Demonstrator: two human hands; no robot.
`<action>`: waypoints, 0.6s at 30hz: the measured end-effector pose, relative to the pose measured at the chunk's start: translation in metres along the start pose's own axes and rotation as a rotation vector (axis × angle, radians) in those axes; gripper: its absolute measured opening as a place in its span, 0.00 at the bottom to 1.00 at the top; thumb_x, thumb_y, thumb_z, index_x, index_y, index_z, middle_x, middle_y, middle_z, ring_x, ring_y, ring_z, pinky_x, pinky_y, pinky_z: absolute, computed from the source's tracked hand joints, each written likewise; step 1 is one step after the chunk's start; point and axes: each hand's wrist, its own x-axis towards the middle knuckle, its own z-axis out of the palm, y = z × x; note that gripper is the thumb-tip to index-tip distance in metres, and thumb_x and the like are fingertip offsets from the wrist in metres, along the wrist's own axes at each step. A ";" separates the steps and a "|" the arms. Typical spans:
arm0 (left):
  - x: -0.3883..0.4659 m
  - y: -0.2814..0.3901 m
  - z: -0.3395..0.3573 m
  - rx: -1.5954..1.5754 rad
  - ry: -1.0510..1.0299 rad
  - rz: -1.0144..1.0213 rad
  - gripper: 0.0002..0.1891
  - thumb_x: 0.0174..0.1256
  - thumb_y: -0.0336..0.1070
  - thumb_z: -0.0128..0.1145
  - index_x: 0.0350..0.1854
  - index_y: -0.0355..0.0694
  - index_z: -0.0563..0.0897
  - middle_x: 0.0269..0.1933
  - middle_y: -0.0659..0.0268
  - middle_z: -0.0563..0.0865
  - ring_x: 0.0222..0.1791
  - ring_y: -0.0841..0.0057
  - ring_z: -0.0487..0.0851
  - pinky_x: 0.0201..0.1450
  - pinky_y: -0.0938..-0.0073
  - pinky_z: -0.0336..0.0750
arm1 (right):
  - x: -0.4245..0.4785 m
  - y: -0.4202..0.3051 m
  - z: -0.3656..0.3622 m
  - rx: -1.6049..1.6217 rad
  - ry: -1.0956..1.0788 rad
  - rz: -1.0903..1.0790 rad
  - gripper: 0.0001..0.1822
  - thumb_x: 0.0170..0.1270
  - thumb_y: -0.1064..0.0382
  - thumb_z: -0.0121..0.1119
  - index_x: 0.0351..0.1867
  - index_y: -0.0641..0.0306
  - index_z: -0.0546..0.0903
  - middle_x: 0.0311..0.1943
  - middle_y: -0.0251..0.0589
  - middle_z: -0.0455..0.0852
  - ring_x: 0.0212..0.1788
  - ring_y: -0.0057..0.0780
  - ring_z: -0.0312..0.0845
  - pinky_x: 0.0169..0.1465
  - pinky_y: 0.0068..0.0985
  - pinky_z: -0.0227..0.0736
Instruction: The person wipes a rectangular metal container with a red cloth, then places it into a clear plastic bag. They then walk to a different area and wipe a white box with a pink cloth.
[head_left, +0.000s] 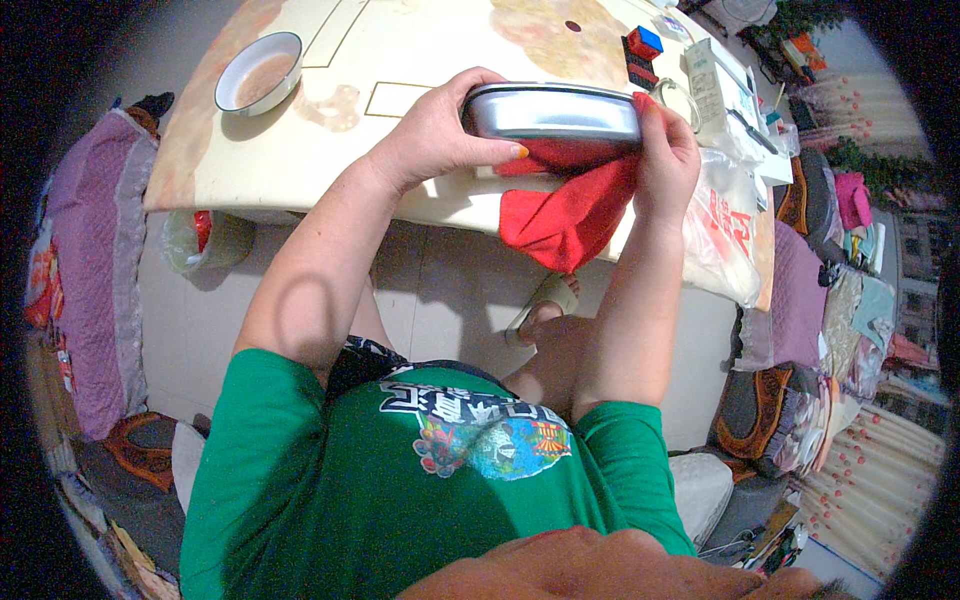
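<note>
A silver metal container (555, 114) with rounded ends and a dark rim is held up on edge above the near side of the table. My left hand (442, 127) grips its left end, the thumb lying along the lower side. At the right end, my right hand (664, 150) pinches a red cloth (574, 210) against the metal. The cloth hangs below the container, down past the table edge. The container's far side is hidden from me.
On the pale patterned table (420, 180) stands a white bowl (259, 73) with brownish contents. A red and blue block (644, 43), a white carton (720, 82) and a clear plastic bag (720, 232) lie at the right. Below is a bin (206, 240) with a plastic liner.
</note>
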 end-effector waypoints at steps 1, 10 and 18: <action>0.000 0.002 -0.001 0.001 0.002 0.001 0.40 0.45 0.38 0.79 0.63 0.41 0.73 0.53 0.64 0.82 0.56 0.74 0.78 0.63 0.72 0.71 | -0.002 -0.003 0.002 -0.010 0.005 0.016 0.10 0.69 0.65 0.63 0.45 0.69 0.86 0.39 0.36 0.88 0.41 0.20 0.81 0.48 0.19 0.75; -0.001 0.003 -0.004 -0.027 -0.014 0.005 0.41 0.44 0.37 0.79 0.64 0.40 0.73 0.55 0.63 0.81 0.57 0.73 0.78 0.65 0.71 0.71 | -0.005 -0.013 -0.006 -0.020 -0.056 0.058 0.09 0.67 0.70 0.63 0.47 0.67 0.86 0.43 0.36 0.88 0.43 0.21 0.81 0.51 0.20 0.75; 0.001 -0.001 -0.002 0.037 -0.002 0.031 0.39 0.44 0.37 0.79 0.62 0.42 0.74 0.52 0.65 0.83 0.55 0.73 0.79 0.63 0.72 0.72 | -0.004 -0.022 -0.010 -0.513 -0.097 -0.333 0.10 0.60 0.76 0.60 0.41 0.64 0.87 0.38 0.38 0.85 0.43 0.31 0.83 0.51 0.25 0.76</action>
